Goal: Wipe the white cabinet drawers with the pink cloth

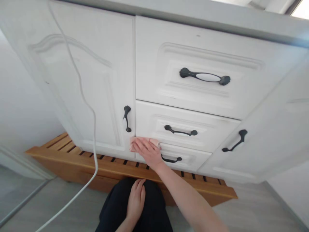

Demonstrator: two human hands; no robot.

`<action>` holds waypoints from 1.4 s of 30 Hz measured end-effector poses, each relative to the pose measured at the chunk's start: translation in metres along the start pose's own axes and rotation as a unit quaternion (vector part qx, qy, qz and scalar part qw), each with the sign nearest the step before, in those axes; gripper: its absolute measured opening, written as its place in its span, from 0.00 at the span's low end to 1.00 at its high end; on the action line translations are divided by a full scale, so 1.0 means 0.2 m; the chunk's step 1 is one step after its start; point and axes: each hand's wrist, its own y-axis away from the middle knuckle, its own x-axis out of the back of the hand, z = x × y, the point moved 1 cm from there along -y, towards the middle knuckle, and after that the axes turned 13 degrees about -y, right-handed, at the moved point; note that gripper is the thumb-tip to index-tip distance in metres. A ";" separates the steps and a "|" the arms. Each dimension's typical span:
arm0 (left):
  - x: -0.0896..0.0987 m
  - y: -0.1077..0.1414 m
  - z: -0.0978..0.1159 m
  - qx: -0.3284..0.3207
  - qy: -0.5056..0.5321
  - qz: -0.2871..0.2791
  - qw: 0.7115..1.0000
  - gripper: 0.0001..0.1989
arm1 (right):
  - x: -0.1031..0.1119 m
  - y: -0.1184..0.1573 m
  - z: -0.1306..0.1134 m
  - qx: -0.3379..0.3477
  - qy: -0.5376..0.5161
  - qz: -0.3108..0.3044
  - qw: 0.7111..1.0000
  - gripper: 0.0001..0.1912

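My right hand [149, 152] presses a pink cloth [154, 140] flat against the white cabinet front, at the upper left of the lowest drawer [193, 158] and beside the seam with the left door [84, 80]. Part of the cloth is hidden under the fingers. The lowest drawer's dark handle [172, 159] is just right of my wrist. My left hand [136, 198] rests on my dark-clothed lap, its fingers loosely extended and holding nothing.
A slatted wooden bench [108, 166] runs along the cabinet's base, before my knees. A white cable [94, 129] hangs down across the left door and bench. Dark handles stick out from the middle drawer [181, 131], top drawer [205, 76] and right door [235, 141].
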 end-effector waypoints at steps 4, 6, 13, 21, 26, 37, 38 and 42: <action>-0.01 0.00 -0.02 -0.007 0.009 0.006 1.000 0.18 | -0.27 0.18 -0.03 0.045 0.037 -0.079 0.995 0.27; -0.01 0.00 -0.02 -0.011 0.009 0.004 1.000 0.18 | -0.33 0.26 -0.03 0.059 0.040 -0.100 0.992 0.25; -0.03 -0.01 -0.03 -0.011 0.004 0.005 1.000 0.18 | -0.30 0.41 0.07 0.111 0.055 -0.146 0.982 0.22; -0.04 0.00 -0.05 -0.020 0.009 -0.006 1.000 0.19 | -0.16 0.74 0.22 0.078 0.087 -0.157 0.981 0.25; -0.07 0.00 -0.08 -0.017 0.003 -0.006 1.000 0.21 | 0.03 0.98 0.31 0.049 0.103 -0.162 0.980 0.28; -0.08 0.01 -0.09 -0.007 0.012 -0.017 1.000 0.22 | 0.39 1.42 0.38 -0.083 0.125 -0.142 0.978 0.36; -0.08 0.00 -0.09 -0.006 0.012 -0.017 1.000 0.22 | 0.39 1.46 0.37 -0.109 0.120 -0.133 0.978 0.37; -0.09 0.00 -0.10 -0.002 0.015 -0.012 1.000 0.22 | 0.41 1.60 0.32 -0.214 0.112 -0.062 0.968 0.34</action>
